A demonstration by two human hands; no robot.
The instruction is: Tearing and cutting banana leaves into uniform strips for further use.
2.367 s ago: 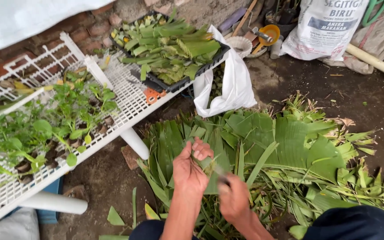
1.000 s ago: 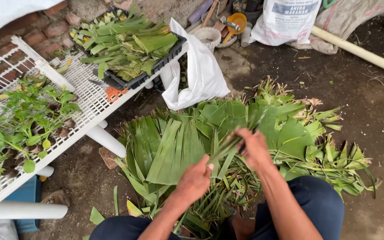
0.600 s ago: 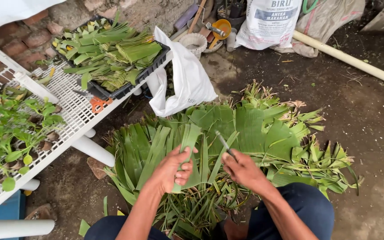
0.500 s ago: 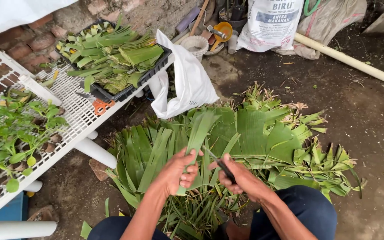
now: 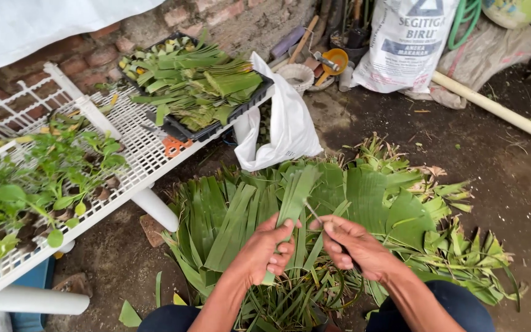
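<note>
Head view, the only one you've got: your left hand (image 5: 264, 251) is closed around a long green leaf strip (image 5: 294, 195), gripping it near its lower end so the rest stands up and away from you over the leaf pile (image 5: 364, 203) on the ground. Your right hand (image 5: 353, 246) is clenched on a thin blade or stick (image 5: 313, 213), can't really tell which, whose tip pokes up right beside the strip's edge.

If you're trimming or splitting that strip, I'd say keep it taut with the left and run the tool away from those fingers, since the two hands sit very close together. The strip sits between both hands, touching the left and just beside the right's tool.

Off to the left, the white wire shelf (image 5: 149, 161) carries a black tray (image 5: 241, 110) of finished leaf pieces, well apart from your hands.
</note>
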